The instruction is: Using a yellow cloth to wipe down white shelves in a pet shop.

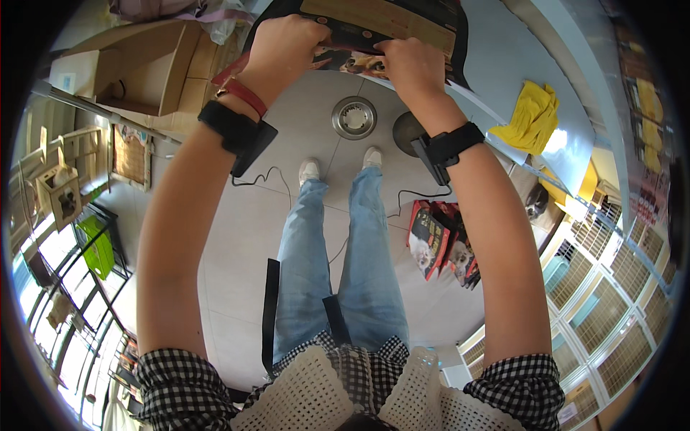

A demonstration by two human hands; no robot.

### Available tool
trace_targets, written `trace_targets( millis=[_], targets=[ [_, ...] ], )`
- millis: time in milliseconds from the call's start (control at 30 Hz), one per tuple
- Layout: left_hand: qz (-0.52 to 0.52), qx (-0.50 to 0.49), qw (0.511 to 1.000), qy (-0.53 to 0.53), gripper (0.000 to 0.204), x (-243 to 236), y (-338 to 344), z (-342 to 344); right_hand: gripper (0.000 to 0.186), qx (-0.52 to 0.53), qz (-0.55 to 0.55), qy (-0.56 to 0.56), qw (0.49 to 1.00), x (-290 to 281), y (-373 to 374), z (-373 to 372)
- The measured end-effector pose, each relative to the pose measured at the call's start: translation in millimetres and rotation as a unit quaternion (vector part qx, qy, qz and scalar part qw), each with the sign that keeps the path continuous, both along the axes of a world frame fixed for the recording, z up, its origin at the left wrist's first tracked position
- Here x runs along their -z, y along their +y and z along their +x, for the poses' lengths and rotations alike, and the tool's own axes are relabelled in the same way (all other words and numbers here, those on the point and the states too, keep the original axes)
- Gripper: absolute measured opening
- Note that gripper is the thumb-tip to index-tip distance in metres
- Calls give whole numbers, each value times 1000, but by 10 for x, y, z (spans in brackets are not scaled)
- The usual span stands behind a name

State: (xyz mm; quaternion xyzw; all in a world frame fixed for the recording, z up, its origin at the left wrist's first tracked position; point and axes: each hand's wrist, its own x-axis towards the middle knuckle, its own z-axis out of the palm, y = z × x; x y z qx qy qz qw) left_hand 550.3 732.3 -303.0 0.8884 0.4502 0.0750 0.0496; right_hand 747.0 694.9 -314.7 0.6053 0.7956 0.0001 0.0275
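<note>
While both forearms reach forward, checked sleeves (183, 388) are rolled up beside a cream knitted collar (309, 391). Each wrist carries a black strap (460, 146) with a small dark device; the left also wears a red band (244, 98).

Left hand (289, 42): closed on the near edge of a large bag (379, 21), toward its left end. Right hand (415, 66): curled over the same edge, farther right; its fingertips are partly hidden. The bag is black with a tan panel and animal pictures along a red-trimmed strip. It is held up ahead of the body, its right end overlapping the left part of a pale table (532, 50). A crumpled yellow cloth (530, 118) lies at the table's near edge, toward the right.

Floor (237, 294): two white shoes (309, 169) below blue jeans (305, 251); smaller red-and-black bags (431, 237) to the right of the legs; beyond the shoes, a round steel bowl (354, 118), contents unclear. A dark round object (407, 133) sits just beside it, partly covered by the right wrist.

Farther out: open cardboard box (144, 79) at left, a bright green item (95, 248) on a black rack (111, 223), white wire cages (600, 302) at right.
</note>
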Motion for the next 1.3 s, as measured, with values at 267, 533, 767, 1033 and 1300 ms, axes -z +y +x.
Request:
trace_targets(
  millis=[267, 533, 767, 1033, 1300],
  targets=[
    [64, 11, 997, -42, 8, -865, -532, 155, 4, 41, 80, 126, 988, -772, -598, 161],
    [-150, 173, 972, -57, 16, -532, -2019, 586, 2, 120, -92, 234, 960, -294, -2594, 472],
    [-322, 393, 862, -5, 8, 439, -3618, 1335, 17, 336, -222, 243, 882, 395, -5023, 523],
    [-365, 531, 762, 62, 6, 2084, -5058, 2349, 18, 587, -220, 229, 744, 1738, -6710, 539],
    [-243, 588, 764, 107, 8, 2939, -5862, 3235, 18, 696, -151, 230, 663, 2683, -7336, 1036]
  ],
)
